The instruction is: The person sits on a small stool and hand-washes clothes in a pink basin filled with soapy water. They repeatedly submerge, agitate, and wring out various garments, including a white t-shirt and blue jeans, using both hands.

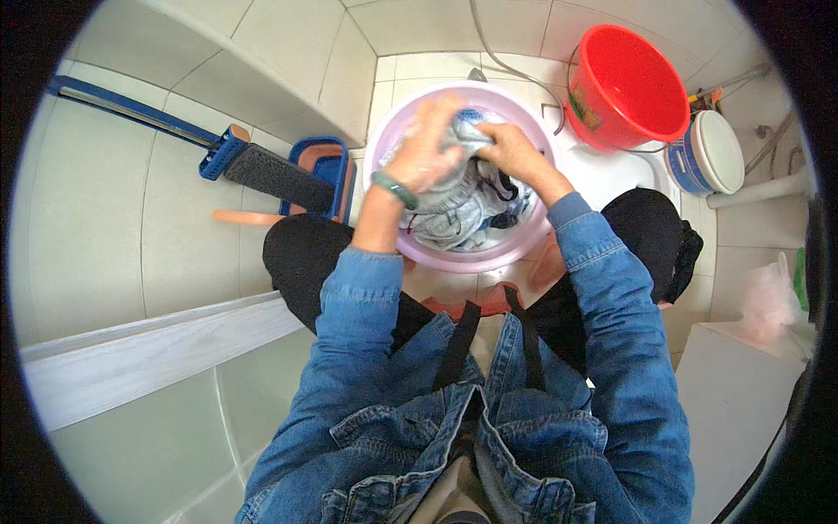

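A pale purple plastic basin [458,263] stands on the floor between my knees. Wet grey garments [445,219] are heaped in it, with dark straps or cords and some blue patches among them. My right hand [514,154] pinches a bunched piece of light grey cloth [467,139], partly blue, above the heap. Just left of that cloth is my left hand [429,147], blurred by motion, thumb and fingers spread. Whether its palm touches the cloth is hard to see. A green bangle [395,190] circles my left wrist.
Right of the basin stand a red bucket [589,98] and a lidded white-and-blue tub [720,154]. A flat mop [281,175] rests across a blue mop bucket [347,190] at left. A grey hose [507,62] hangs behind. A plastic bag [769,301] lies on a white surface [727,393].
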Demonstrator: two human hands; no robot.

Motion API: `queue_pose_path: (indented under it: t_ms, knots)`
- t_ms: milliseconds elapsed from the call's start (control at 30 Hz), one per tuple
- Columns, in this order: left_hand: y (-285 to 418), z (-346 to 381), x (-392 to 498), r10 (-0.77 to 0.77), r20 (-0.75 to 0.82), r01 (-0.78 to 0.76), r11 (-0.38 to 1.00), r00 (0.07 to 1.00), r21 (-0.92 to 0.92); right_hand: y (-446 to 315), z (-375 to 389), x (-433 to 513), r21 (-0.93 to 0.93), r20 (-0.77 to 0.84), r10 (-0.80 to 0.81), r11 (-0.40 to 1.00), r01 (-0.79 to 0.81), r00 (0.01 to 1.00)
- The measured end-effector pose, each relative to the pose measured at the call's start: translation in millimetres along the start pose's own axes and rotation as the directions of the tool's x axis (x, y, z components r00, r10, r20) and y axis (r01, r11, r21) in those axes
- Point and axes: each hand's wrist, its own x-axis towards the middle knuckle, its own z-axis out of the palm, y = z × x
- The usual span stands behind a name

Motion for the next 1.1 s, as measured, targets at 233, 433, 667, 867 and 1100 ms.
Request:
queue_pose_path:
  t_ms: [233,433,667,867,1100]
  knots:
    - [-19,57,0,-0.458,0.312,0.408,0.888,0.833,0.214,58,20,-14,0.27,0.05,0.091,0.958,-0.101,0.995]
    - [-23,53,6,-0.404,0.221,0.438,0.89,0.887,-0.128,98,59,-52,-0.178,0.078,0.412,0.902,-0.394,0.908]
    - [40,-3,36,-0.443,0.165,0.471,0.798,0.881,-0.375,88,79,-43,0.011,-0.267,0.381,0.92,-0.393,0.885]
    - [64,-76,65,-0.416,-0.206,0.308,0.858,0.886,-0.41,-10,19,-9,0.139,-0.41,-0.053,0.983,0.12,0.911]
    - [60,-146,97,-0.044,-0.406,-0.155,0.883,0.913,-0.443,-113,-54,47,0.049,-0.512,-0.381,0.882,0.469,0.769]
